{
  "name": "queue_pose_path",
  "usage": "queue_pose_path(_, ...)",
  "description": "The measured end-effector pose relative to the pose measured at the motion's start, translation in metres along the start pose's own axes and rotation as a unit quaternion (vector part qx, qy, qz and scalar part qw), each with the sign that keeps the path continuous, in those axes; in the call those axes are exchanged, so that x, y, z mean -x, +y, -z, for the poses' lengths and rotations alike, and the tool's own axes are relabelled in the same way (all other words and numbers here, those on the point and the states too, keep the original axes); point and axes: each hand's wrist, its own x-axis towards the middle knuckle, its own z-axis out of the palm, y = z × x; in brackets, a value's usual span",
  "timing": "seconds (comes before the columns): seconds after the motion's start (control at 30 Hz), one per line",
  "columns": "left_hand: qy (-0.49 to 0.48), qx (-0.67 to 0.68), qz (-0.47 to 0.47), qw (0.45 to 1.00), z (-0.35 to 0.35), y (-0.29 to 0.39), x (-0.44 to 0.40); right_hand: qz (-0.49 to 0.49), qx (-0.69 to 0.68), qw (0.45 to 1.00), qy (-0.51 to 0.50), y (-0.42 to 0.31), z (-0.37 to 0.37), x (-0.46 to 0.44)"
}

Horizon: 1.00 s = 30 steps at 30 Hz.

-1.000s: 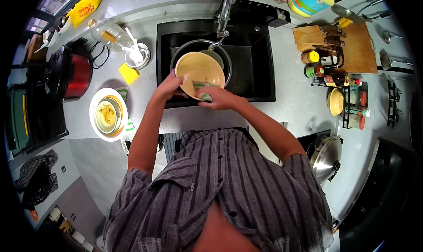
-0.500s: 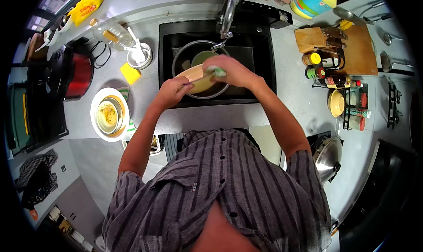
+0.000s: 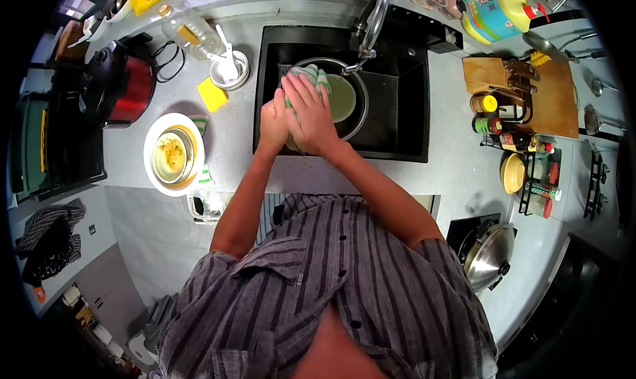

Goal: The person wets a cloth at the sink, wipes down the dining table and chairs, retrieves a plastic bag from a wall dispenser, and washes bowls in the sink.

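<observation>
Over the left side of the black sink point(image 3: 397, 152), my left hand point(image 3: 273, 124) holds the tan bowl from its left side; the bowl is tilted and mostly hidden, with a bit of it point(image 3: 291, 144) showing below the hands. My right hand point(image 3: 309, 110) presses a green-and-white striped cloth point(image 3: 317, 74) against it, fingers stretched over the cloth. Behind and right of the hands a metal basin point(image 3: 362, 104) stands in the sink, with a pale green round dish or bowl point(image 3: 342, 99) inside. The faucet point(image 3: 376, 28) reaches over the basin.
On the left counter are a white bowl point(image 3: 151, 163) holding smaller bowls with food scraps, a yellow sponge point(image 3: 212, 95), small bowls with spoons point(image 3: 232, 77), a plastic bottle point(image 3: 192, 33) and a red cooker point(image 3: 132, 91). To the right are condiment jars point(image 3: 489, 103), a cutting board point(image 3: 553, 101) and a lidded pan point(image 3: 489, 256).
Both hands have come together at the left of the sink, with the bowl turned and mostly covered. The cloth now shows spread under my right hand. The whole view has shifted a little.
</observation>
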Motion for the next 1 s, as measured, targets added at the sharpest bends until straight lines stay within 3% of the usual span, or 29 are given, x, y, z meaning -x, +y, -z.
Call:
queue_pose_path(0.07, -0.027, -0.080, -0.055, 0.995, 0.003, 0.006, 0.007, -0.059, -0.083, 0.994, 0.029, 0.022, -0.012, -0.030)
queue_pose_path(0.17, 0.002, 0.024, 0.020, 1.000, -0.001, 0.016, 0.021, -0.196, -0.223, 0.952, -0.073, 0.074, -0.025, -0.066)
queue_pose_path(0.27, 0.017, 0.064, -0.005, 0.998, -0.005, 0.023, 0.018, -0.168, -0.153, 0.973, -0.048, 0.041, -0.008, -0.053)
queue_pose_path(0.4, 0.077, 0.179, 0.027, 0.981, -0.005, 0.014, -0.004, 0.056, 0.009, 0.997, 0.060, -0.030, -0.005, -0.005)
queue_pose_path(0.5, 0.063, 0.093, -0.019, 0.993, 0.002, 0.020, 0.004, 0.089, -0.005, 0.995, 0.044, -0.030, 0.005, -0.003)
queue_pose_path(0.57, 0.037, -0.027, -0.040, 0.998, 0.003, 0.019, 0.011, 0.010, -0.084, 0.995, 0.045, 0.000, 0.000, -0.027)
queue_pose_path(0.6, 0.040, -0.005, -0.018, 0.999, 0.001, 0.026, 0.018, -0.032, -0.126, 0.991, 0.044, 0.021, -0.006, -0.040)
queue_pose_path(0.67, 0.043, 0.041, 0.022, 0.998, -0.001, 0.045, 0.026, -0.104, -0.354, 0.928, -0.042, 0.072, -0.009, -0.061)
queue_pose_path(0.7, 0.010, 0.147, 0.025, 0.989, 0.002, 0.055, 0.027, -0.160, -0.467, 0.867, -0.069, 0.089, -0.009, -0.061)
queue_pose_path(0.83, 0.108, 0.309, 0.031, 0.944, 0.020, 0.067, 0.007, -0.198, -0.596, 0.777, 0.046, 0.084, -0.017, -0.030)
queue_pose_path(0.93, 0.153, 0.367, 0.035, 0.917, 0.027, 0.037, -0.009, -0.191, -0.499, 0.835, 0.131, 0.058, -0.029, -0.004)
queue_pose_path(0.97, 0.177, 0.383, 0.032, 0.906, 0.025, 0.029, -0.015, -0.147, -0.388, 0.899, 0.142, 0.034, -0.014, -0.002)
queue_pose_path(1.0, 0.201, 0.399, 0.031, 0.894, 0.022, 0.023, -0.021, -0.114, -0.323, 0.929, 0.142, 0.021, -0.014, 0.004)
